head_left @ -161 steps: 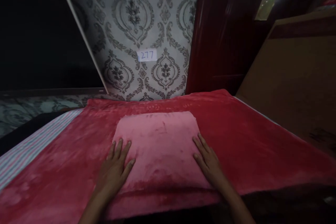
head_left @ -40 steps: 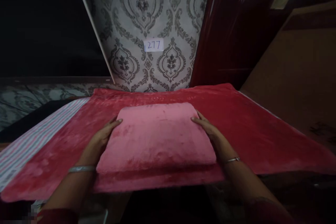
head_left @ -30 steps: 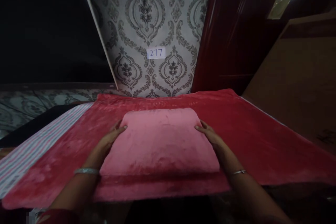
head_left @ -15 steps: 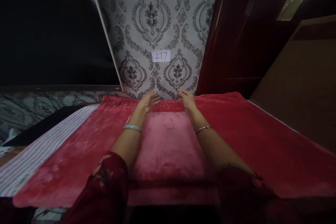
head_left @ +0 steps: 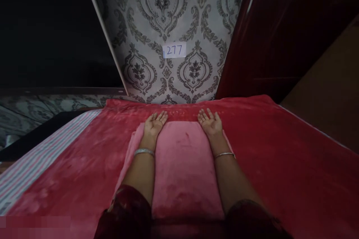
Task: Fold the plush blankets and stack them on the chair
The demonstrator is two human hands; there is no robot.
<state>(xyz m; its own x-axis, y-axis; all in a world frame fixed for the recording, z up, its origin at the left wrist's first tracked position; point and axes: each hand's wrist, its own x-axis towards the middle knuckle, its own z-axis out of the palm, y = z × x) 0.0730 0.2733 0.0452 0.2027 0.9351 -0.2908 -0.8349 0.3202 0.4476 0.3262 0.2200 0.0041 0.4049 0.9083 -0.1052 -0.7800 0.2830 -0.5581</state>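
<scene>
A folded pink plush cloth lies on a red plush blanket that covers the bed. Both my forearms stretch over the folded cloth. My left hand rests palm up at the cloth's far left corner, fingers spread, holding nothing. My right hand lies palm up at the far right corner, also with nothing in it. Each wrist wears a thin metal bangle. Dark red sleeves cover my upper arms at the bottom edge.
A striped sheet shows at the blanket's left. Behind the bed stands grey damask wallpaper with a white label reading 277. A dark red wooden panel is to the right, a brown board beyond it, and a dark surface at left.
My hands left the sides of the folded cloth, reached forward past its far edge, then turned palm up and settled at its far corners. The view tipped closer over the bed.
</scene>
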